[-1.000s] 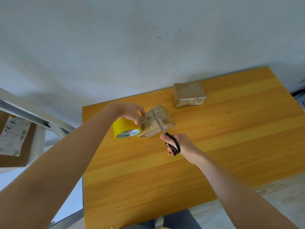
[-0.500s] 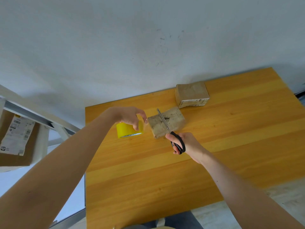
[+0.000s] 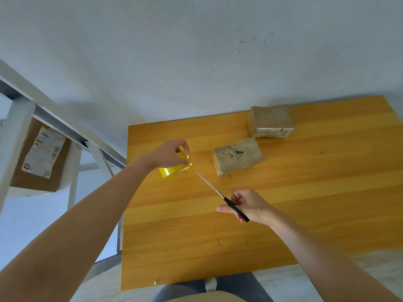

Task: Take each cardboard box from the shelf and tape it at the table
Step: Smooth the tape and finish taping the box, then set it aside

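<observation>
Toward the far edge of the orange-yellow wooden table (image 3: 305,225), two brown cardboard boxes lie just beside each other, far box (image 3: 271,120) and near box (image 3: 238,155). At the left edge, the left hand (image 3: 168,153) grips one yellow tape roll (image 3: 172,170). The right hand (image 3: 250,205) holds one pair of black-handled scissors (image 3: 221,196), blades together, over broad wood. A third box (image 3: 19,177) sits on the white shelf (image 3: 17,127).

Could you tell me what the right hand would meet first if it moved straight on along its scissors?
Most likely the yellow tape roll held by the left hand; the scissors in the right hand point at it, though depth is unclear.
</observation>
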Demonstrator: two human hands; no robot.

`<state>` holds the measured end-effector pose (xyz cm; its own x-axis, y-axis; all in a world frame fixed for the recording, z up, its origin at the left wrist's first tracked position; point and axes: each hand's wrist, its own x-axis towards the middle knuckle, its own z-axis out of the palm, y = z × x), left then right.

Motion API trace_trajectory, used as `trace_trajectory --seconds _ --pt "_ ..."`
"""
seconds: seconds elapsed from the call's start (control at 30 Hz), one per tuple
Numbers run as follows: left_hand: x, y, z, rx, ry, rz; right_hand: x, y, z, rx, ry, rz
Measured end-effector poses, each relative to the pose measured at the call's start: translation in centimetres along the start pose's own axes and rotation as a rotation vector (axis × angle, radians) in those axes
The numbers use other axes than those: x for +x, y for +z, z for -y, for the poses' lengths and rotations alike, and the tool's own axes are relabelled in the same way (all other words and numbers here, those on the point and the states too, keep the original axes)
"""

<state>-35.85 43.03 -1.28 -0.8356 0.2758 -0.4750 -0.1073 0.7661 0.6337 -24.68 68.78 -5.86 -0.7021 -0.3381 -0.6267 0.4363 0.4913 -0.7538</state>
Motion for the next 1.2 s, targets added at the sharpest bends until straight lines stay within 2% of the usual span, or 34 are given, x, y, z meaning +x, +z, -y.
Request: trace_trajectory --seconds 0.1,0.2,0.37,0.47,0.63,0.83,0.97,1.2 --pt "-0.2 0.9 1.9 -0.092 -0.036 -0.134 0.3 0.6 -1.0 -0.162 0.021 0.017" --pt "-0.8 1.9 3.0 -0.113 -0.02 -0.217 0.5 1.1 -1.2 -0.443 0.042 0.015" --pt "-1.7 3.5 4.2 -0.03 0.026 -0.265 0.9 2.3 -1.3 -0.895 -0.023 -0.026" --pt "-1.8 4.5 4.8 0.031 0.064 -0.266 1.6 3.0 -1.7 -1.059 -0.096 -0.078" --pt "-2.4 6.1 4.5 0.259 0.073 -0.247 2.5 3.8 -2.7 -1.175 -0.179 -0.205" --pt "-2.8 8.0 3.8 0.484 0.093 -0.289 2.9 4.0 -3.2 -1.19 -0.213 -0.19" --pt "-2.9 9.2 3.3 0.67 0.031 -0.138 3.1 3.9 -3.2 -1.165 -0.223 -0.168" --pt "-2.5 10.9 3.5 0.688 0.014 -0.143 3.7 3.3 -2.9 -1.171 -0.219 -0.079"
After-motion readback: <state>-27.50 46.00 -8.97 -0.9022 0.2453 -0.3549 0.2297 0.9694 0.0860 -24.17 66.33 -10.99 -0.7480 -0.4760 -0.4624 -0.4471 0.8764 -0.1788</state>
